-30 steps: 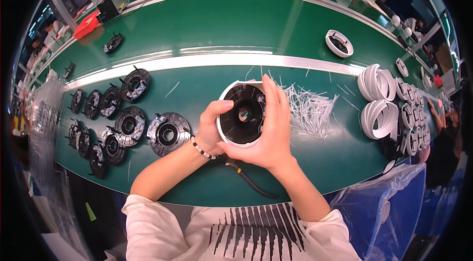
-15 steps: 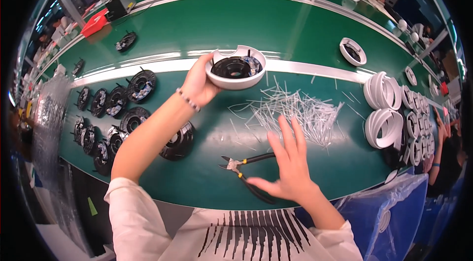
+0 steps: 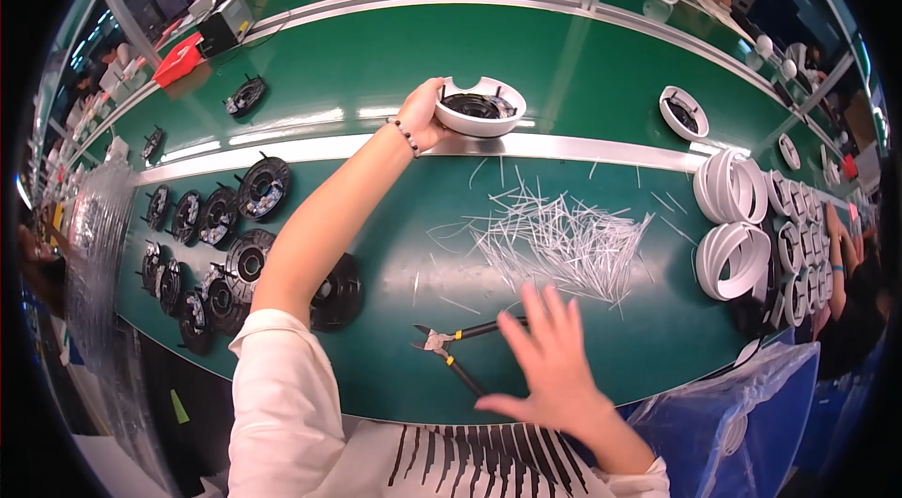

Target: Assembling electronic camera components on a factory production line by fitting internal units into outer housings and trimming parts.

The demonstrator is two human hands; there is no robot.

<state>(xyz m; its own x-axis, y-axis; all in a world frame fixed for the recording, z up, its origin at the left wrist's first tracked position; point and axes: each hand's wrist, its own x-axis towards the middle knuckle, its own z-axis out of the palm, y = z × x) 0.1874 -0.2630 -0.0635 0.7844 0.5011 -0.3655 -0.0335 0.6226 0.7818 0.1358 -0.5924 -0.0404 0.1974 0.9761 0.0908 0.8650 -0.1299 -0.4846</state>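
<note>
Out over the far edge of my green table, my left hand [image 3: 422, 116] grips a round white plastic housing [image 3: 481, 126] by its left side. Inside the housing sits a black disc-shaped part [image 3: 474, 106] with a bit of circuitry and short posts. My right hand [image 3: 547, 364] is empty, fingers spread, hovering low over the table. Beside it lie diagonal cutters [image 3: 438, 341] with black and yellow handles, jaws apart, one handle partly behind my fingers. Beyond that hand is a loose heap of thin white plastic strips [image 3: 568, 240].
Several black round parts [image 3: 264, 186] with circuitry stand at the left. White rings [image 3: 731, 260] are stacked at the right. On the green belt [image 3: 404, 47] beyond the metal rail rest another filled housing [image 3: 683, 113] and a black part [image 3: 245, 96]. Other people work farther back.
My left hand has carried the white housing away from me and to the right, over the rail. My right hand has drawn slightly nearer to me, still spread.
</note>
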